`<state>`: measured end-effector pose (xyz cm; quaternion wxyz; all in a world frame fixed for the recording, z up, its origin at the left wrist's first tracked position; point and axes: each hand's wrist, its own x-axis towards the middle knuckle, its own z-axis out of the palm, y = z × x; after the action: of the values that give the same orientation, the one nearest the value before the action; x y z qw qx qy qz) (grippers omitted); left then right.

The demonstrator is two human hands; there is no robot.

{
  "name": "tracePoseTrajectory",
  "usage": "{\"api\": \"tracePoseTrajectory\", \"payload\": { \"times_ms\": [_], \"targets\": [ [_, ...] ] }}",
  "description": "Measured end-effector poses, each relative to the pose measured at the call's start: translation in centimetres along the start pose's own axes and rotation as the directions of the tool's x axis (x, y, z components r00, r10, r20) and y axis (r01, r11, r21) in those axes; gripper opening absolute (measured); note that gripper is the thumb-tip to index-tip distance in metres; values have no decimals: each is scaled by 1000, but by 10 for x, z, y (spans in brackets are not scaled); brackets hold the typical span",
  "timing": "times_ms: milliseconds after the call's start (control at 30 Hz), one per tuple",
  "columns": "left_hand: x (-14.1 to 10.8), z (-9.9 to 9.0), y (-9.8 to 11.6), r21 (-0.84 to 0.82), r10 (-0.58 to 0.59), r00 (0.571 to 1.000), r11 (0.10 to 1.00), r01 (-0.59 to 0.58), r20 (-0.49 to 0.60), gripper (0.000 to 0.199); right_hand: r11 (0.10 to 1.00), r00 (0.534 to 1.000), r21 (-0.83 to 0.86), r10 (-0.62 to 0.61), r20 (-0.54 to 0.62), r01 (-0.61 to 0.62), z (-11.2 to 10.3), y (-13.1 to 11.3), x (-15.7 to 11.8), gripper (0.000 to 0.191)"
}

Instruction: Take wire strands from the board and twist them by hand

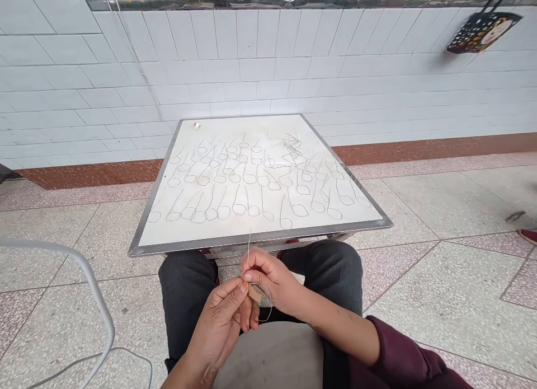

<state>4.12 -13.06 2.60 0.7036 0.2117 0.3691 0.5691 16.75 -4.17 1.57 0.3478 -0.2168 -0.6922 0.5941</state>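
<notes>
My left hand (218, 327) and my right hand (268, 277) meet above my lap, fingertips pinching a thin pale thread (249, 254). One end stands straight up, and a loop (265, 303) hangs below my right hand. A small tan piece (254, 292) shows at my fingers, but I cannot tell what it is. Ahead, rows of looped threads (247, 179) lie on a white steel-edged table (260, 238), out of reach of my fingers. A tangle of loose strands (291, 145) lies at the table's back right, and a tiny red-and-white object (197, 126) sits near its back left corner.
Dark trousers cover my knees (335, 271) just behind the table's front edge. A curved white tube (84, 277) rises at the left. White tiles line the wall behind, where a patterned bag (482, 32) hangs. A red shoe (529, 236) shows at the right.
</notes>
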Motion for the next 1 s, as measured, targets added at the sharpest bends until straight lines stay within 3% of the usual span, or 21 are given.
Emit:
{"api": "tracePoseTrajectory", "payload": {
  "times_ms": [200, 333, 433, 533, 833, 933, 1000],
  "targets": [
    [-1, 1, -1, 36, 28, 999, 999, -29, 20, 35, 999, 998, -26, -43, -55, 42, 3, -3, -1, 24],
    [-3, 3, -2, 38, -3, 999, 999, 1, 34, 35, 977, 995, 197, 93, -27, -86, 3, -2, 1, 26],
    [-5, 3, -3, 43, -24, 998, 999, 22, 53, 36, 903, 979, 389, 205, -13, -184, 2, -3, 4, 31],
    [-6, 3, -6, 52, -39, 997, 998, 35, 70, 35, 852, 958, 475, 281, -56, -222, -1, -6, 10, 34],
    [-4, 5, -4, 86, -3, 999, 996, -2, 52, 33, 820, 924, 545, 329, -196, -177, -9, -4, 31, 34],
    [-5, 4, -5, 144, -14, 998, 990, 6, 55, 34, 849, 884, 525, 288, -368, -59, -24, -2, 38, 30],
    [-5, 3, -5, 160, 9, 1000, 987, -11, 15, 34, 909, 853, 416, 208, -479, 12, -34, -3, 35, 26]
  ]
}}
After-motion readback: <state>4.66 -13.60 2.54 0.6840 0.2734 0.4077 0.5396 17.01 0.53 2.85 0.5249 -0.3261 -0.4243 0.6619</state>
